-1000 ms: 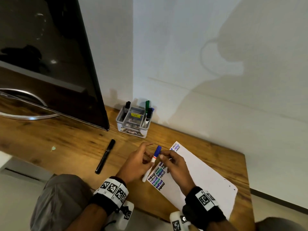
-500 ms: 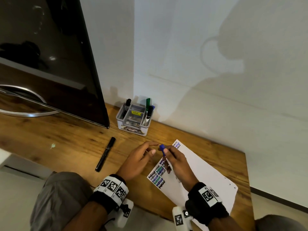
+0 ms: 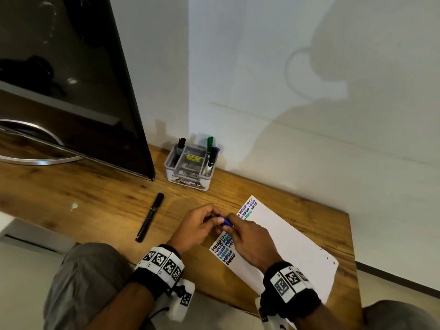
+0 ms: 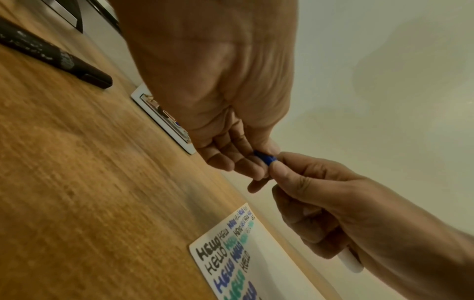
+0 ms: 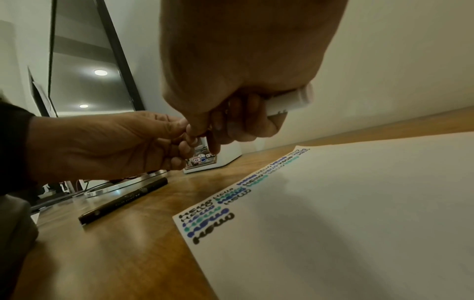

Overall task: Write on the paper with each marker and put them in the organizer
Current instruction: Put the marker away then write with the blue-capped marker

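A blue-capped marker with a white barrel (image 5: 290, 99) is held between both hands just above the paper's left edge. My left hand (image 3: 200, 226) pinches its blue cap (image 3: 225, 220) (image 4: 265, 157) with thumb and fingertips. My right hand (image 3: 250, 236) grips the barrel, whose white rear end (image 4: 350, 261) sticks out behind the palm. The white paper (image 3: 285, 246) lies on the wooden desk with rows of HELLO written in black, blue and green along its left edge. The organizer (image 3: 190, 183) stands at the back by the wall and holds black, green and blue markers.
A black marker (image 3: 150, 216) lies loose on the desk (image 3: 95, 198) left of my hands. A large dark monitor (image 3: 71, 91) on a curved metal stand fills the back left. The white wall runs close behind the organizer. The desk's front edge is near my wrists.
The marker has tipped from standing cap-up to lying nearly level between the hands. My left hand, open beside it half a second ago, now pinches the cap.
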Demonstrator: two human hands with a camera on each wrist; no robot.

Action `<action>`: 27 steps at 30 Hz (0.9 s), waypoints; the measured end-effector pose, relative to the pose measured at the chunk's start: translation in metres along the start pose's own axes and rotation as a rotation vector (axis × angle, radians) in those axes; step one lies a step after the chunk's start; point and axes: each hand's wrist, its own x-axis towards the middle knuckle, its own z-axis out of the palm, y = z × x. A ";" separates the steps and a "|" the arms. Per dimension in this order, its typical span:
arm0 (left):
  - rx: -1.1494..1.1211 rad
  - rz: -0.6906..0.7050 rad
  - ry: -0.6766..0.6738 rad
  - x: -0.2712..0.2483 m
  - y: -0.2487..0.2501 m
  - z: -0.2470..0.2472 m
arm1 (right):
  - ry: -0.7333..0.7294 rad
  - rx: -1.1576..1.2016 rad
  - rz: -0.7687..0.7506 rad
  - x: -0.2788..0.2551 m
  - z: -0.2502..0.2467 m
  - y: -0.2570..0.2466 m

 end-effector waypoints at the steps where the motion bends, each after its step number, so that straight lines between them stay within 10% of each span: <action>1: -0.001 -0.002 0.003 0.000 0.001 0.000 | 0.007 -0.013 -0.008 0.001 0.000 -0.001; 14: -0.066 0.001 0.052 -0.001 0.005 -0.004 | 0.002 0.075 0.050 0.005 -0.001 -0.001; 27: -0.028 -0.050 0.028 0.000 -0.001 0.000 | 0.196 0.857 0.357 0.005 -0.013 0.006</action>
